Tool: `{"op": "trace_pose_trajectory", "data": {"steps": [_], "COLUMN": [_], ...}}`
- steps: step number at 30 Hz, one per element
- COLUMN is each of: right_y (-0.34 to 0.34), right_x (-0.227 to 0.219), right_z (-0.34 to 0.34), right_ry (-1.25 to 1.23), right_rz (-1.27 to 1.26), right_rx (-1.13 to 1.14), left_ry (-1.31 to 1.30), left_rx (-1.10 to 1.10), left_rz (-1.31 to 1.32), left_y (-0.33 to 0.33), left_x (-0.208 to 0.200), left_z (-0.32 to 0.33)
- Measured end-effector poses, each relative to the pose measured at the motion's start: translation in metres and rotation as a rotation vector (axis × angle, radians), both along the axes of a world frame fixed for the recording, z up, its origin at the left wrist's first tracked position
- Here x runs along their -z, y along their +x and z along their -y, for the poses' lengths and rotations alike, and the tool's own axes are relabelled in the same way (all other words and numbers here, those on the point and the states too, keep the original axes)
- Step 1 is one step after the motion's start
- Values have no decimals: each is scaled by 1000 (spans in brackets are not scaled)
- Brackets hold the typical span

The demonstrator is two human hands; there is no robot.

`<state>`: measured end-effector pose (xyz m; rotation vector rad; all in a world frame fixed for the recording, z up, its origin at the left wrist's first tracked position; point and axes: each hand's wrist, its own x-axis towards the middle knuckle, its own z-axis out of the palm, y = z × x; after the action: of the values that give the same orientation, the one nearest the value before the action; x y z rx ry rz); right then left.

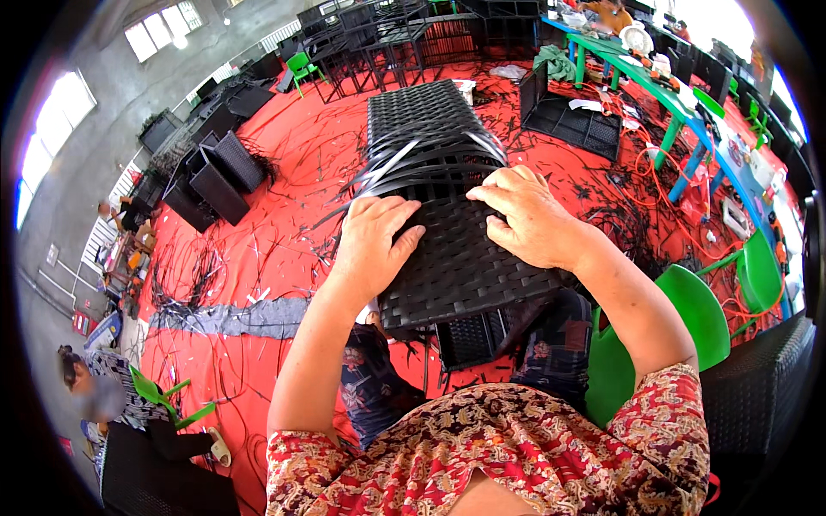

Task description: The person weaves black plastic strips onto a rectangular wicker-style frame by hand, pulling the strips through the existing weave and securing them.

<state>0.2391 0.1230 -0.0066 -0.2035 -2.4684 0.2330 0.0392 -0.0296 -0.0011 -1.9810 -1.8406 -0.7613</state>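
Black woven panel [465, 267] lies under left hand [370, 245] and right hand [535, 225], fingers close together, thumbs apart

I saw a big red sheet [288, 138] on the floor. Thin black strips [196, 273] lay all over it, with messy heaps near the left edge and more near the right edge. A long grey cloth [258, 316] lay flat by the left edge. Black boxy pieces [217, 185] stood in a bunch farther up that side. By the far edge, black frames [366, 39] stood crowded together, with a green chair [301, 67] just beside them. A big black panel [572, 125] and a crumpled white bag [508, 71] sat toward the far right corner. A long green table [632, 69] stood along the right side.
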Motion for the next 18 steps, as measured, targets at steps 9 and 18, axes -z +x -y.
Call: {"op": "trace_pose_trajectory", "data": {"steps": [9,18], "right_y": [-33,-62], "right_x": [-9,-44], "right_z": [-21,-21], "right_ry": [40,21], "right_rz": [-160,-46], "right_rx": [-66,-24], "left_ry": [48,57], "left_rx": [4,-3], "left_rz": [4,9], "left_y": [3,4], "left_x": [1,6], "left_z": [11,11]}}
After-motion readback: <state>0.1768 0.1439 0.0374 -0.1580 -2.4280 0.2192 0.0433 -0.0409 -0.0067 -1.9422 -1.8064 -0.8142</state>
